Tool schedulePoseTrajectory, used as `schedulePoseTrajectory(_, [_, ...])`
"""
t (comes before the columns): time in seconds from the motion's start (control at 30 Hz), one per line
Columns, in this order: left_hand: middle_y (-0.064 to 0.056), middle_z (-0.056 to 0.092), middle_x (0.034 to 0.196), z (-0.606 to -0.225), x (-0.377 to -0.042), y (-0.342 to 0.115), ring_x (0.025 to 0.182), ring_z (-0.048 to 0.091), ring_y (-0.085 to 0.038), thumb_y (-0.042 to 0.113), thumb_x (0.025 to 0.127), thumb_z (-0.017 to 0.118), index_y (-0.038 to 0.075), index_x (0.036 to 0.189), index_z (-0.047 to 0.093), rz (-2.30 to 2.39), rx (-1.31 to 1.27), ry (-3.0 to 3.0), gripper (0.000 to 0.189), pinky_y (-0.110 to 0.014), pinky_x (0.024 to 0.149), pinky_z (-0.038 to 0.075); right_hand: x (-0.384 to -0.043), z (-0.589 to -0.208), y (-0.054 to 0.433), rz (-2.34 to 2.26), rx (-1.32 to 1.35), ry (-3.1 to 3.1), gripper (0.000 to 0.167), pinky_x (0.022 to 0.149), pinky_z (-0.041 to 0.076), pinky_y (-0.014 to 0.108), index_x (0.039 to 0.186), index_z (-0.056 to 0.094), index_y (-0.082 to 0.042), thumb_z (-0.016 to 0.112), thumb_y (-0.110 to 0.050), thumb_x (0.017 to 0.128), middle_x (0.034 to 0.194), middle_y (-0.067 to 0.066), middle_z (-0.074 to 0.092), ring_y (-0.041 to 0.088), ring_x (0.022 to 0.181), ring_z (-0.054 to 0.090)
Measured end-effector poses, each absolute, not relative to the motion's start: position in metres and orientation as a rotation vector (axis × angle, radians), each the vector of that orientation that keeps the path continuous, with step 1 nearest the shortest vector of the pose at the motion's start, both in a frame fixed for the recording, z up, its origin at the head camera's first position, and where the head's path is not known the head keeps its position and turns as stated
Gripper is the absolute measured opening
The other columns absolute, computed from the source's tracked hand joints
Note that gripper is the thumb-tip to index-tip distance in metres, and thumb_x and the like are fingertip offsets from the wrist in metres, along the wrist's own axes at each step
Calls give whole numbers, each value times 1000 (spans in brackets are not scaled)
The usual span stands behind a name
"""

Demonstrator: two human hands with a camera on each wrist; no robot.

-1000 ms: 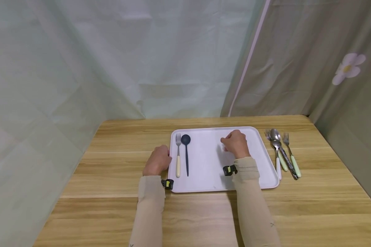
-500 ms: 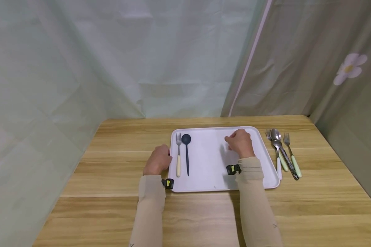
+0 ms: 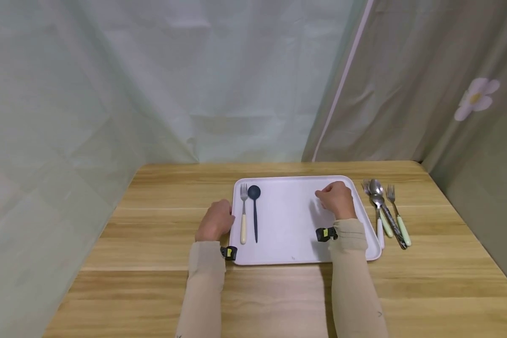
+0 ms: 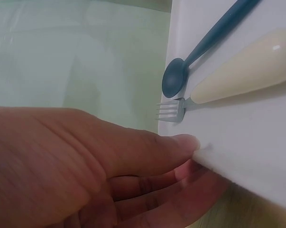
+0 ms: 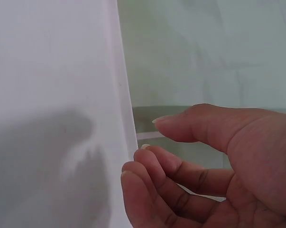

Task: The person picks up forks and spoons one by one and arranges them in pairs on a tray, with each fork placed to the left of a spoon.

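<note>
A white rectangular tray [image 3: 285, 220] lies on the wooden table. My left hand [image 3: 215, 219] pinches its left rim: in the left wrist view the thumb [image 4: 180, 142] rests on top of the edge and the fingers curl beneath. Just inside that rim lie a fork [image 3: 243, 227] with a cream handle and, to its right, a dark blue spoon [image 3: 255, 193], side by side, both heads pointing away. Over the tray's right half hovers my right hand [image 3: 339, 199], fingers loosely curled, thumb apart from them and nothing between; its shadow falls on the tray [image 5: 52, 71] in the right wrist view.
Right of the tray lies loose cutlery: a white-handled spoon [image 3: 379, 220], another spoon with a dark patterned handle [image 3: 394, 227], a green-handled fork [image 3: 403, 230] and one more fork partly covered. A pale curtain [image 3: 245, 94] hangs behind the table.
My right hand has drifted right over the tray, towards the loose cutlery. The left hand keeps its place at the rim, and the fork and dark spoon have not moved.
</note>
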State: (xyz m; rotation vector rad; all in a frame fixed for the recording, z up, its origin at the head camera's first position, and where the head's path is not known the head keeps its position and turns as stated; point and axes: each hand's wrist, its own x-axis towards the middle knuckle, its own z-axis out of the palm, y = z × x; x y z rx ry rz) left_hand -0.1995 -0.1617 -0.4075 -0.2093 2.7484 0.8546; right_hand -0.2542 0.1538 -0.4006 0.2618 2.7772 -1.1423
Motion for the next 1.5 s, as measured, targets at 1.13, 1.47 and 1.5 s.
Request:
schedulePoseTrajectory(1.13, [-13, 61, 82, -410, -200, -162, 71, 59, -22, 5, 100, 53, -2, 99, 64, 880, -214, 2746, 13, -27, 57, 45, -246, -401, 198, -1166, 456, 2789, 35, 65, 45, 31, 107, 71, 4, 65, -29, 97, 84, 8, 68, 23, 79, 60])
schedulePoseTrajectory(1.47, [-13, 61, 81, -410, -199, -163, 71, 59, -22, 4, 100, 53, -2, 99, 64, 885, -216, 2743, 13, -27, 57, 44, -243, -404, 206, -1173, 501, 2799, 38, 67, 47, 34, 108, 72, 6, 66, -29, 96, 82, 9, 68, 25, 81, 61])
schedulePoseTrajectory(1.5, [-13, 61, 81, -410, -199, -163, 70, 59, -22, 4, 99, 53, -2, 99, 64, 884, -215, 2744, 13, -27, 57, 44, -243, -405, 207, -1171, 506, 2798, 38, 67, 46, 34, 108, 72, 5, 66, -29, 96, 81, 8, 68, 25, 81, 61])
